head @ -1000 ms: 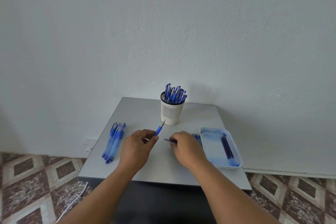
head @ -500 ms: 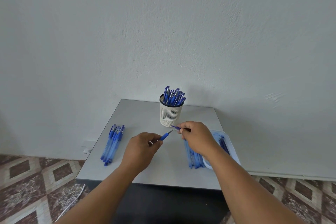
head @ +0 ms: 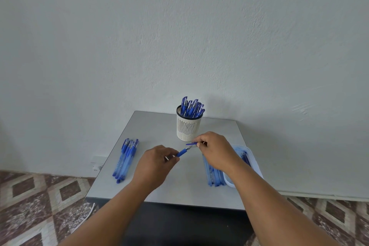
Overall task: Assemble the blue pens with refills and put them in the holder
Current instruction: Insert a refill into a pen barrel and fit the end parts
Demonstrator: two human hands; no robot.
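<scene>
My left hand [head: 154, 163] grips a blue pen [head: 183, 152] whose tip points up and to the right. My right hand [head: 214, 150] pinches a small blue cap [head: 192, 143] just above and beside that tip, in front of the white slotted holder [head: 187, 128]. The holder stands at the table's back middle and is full of several blue pens [head: 191, 108]. A bundle of blue pens [head: 125, 160] lies at the left. Clear blue pen bodies [head: 214, 176] lie under my right wrist, next to a pale blue tray [head: 247, 152] with dark refills.
The grey table [head: 159, 126] stands against a white wall. Its front edge drops to dark space near my arms. Patterned floor tiles and a white cable [head: 85, 217] lie at the lower left.
My right hand rose from the pen bodies by the tray and came in front of the holder with the cap. My left hand lifted the pen slightly towards it.
</scene>
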